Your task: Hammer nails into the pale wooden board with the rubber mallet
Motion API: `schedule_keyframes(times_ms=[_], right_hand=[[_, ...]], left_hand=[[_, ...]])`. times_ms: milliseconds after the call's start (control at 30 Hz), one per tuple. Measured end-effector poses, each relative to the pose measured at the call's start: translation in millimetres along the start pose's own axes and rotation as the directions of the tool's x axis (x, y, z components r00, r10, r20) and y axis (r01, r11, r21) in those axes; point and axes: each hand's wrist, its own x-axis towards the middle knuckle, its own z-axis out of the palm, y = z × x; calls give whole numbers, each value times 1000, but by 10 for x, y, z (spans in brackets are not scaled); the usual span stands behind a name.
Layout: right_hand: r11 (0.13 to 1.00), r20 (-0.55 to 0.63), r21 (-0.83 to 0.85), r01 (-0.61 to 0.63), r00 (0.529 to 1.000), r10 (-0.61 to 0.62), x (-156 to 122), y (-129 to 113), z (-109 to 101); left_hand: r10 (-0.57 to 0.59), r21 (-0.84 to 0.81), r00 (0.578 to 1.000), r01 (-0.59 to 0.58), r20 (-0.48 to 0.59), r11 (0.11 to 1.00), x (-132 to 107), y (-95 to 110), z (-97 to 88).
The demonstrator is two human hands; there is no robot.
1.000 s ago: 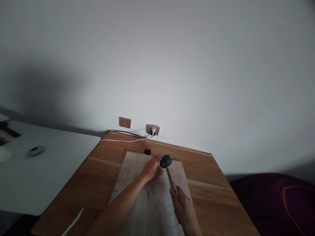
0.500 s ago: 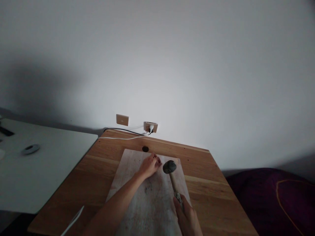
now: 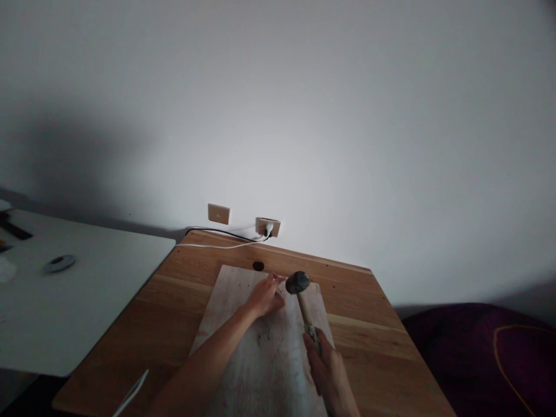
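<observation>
My right hand [image 3: 325,362] is wrapped around the handle of a rubber mallet [image 3: 297,282]. Its dark head hangs over the far right part of a pale, worn wooden board [image 3: 278,370]. Close to the left of the mallet head, my left hand [image 3: 266,296] rests on the board, index finger and thumb bent towards each other. Whatever is between those fingertips is too small to make out. A few small nail-like pieces [image 3: 260,337] lie on the board below that hand. Tiny dark dots show on the board to its left.
The board lies on a brown wooden table [image 3: 369,347] against a wall. A socket [image 3: 268,227] with plugs and cables [image 3: 221,246] sits behind. A white table [image 3: 108,278] with a grey round object [image 3: 59,263] adjoins left. Purple fabric [image 3: 460,347] is at right.
The mallet head has risen slightly, further from me. My left index finger has stretched out towards the mallet, and the gap between it and the thumb looks wider. The view has shifted a little.
</observation>
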Motion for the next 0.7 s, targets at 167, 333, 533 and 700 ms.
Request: schedule_keyframes(times_ms=[167, 333, 533, 700], right_hand=[[1000, 65, -13, -9, 998, 9, 127, -56, 104], [999, 3, -40, -14, 1000, 14, 168, 134, 231], [999, 4, -54, -7, 1000, 8, 206, 226, 277], [997, -4, -69, 16, 1000, -17, 116, 129, 203]], left_hand=[[-60, -48, 998, 61, 22, 997, -27, 50, -54], [-77, -97, 997, 76, -4, 992, -31, 93, -90], [-67, -80, 998, 68, 14, 994, -29, 99, -91], [-36, -82, 999, 36, 2, 996, -34, 40, -67]])
